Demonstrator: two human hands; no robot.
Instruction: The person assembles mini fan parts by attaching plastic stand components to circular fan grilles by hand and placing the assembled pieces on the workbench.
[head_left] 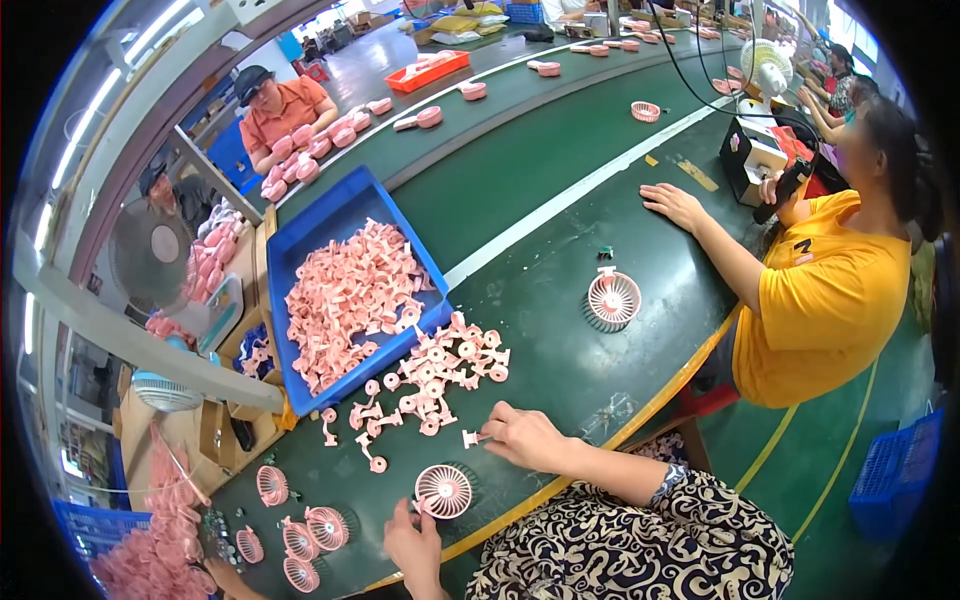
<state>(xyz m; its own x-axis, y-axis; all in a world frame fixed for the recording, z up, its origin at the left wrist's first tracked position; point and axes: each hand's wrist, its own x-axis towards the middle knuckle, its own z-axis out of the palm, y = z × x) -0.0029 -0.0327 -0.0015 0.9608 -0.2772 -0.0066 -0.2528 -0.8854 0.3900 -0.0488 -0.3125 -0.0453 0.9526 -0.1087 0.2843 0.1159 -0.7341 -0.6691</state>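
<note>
A round pink fan cage (443,492) with white spokes lies on the green bench in front of me. At its lower left edge, my left hand (412,545) has its fingers bent around a small projecting part of the cage. Just above and right of the cage, my right hand (527,440) pinches a small pink plastic bracket (472,438) between thumb and fingertips. Beyond both hands lies a loose heap of similar pink brackets (435,375). The inner fingers of my right hand are hidden behind its back.
A blue tray (430,322) piled with pink parts stands at the heap's far side. Several fan cages (326,528) sit to the left. To the right, a co-worker in a yellow shirt (835,300) rests a hand near another fan cage (613,300). A conveyor (480,180) runs behind.
</note>
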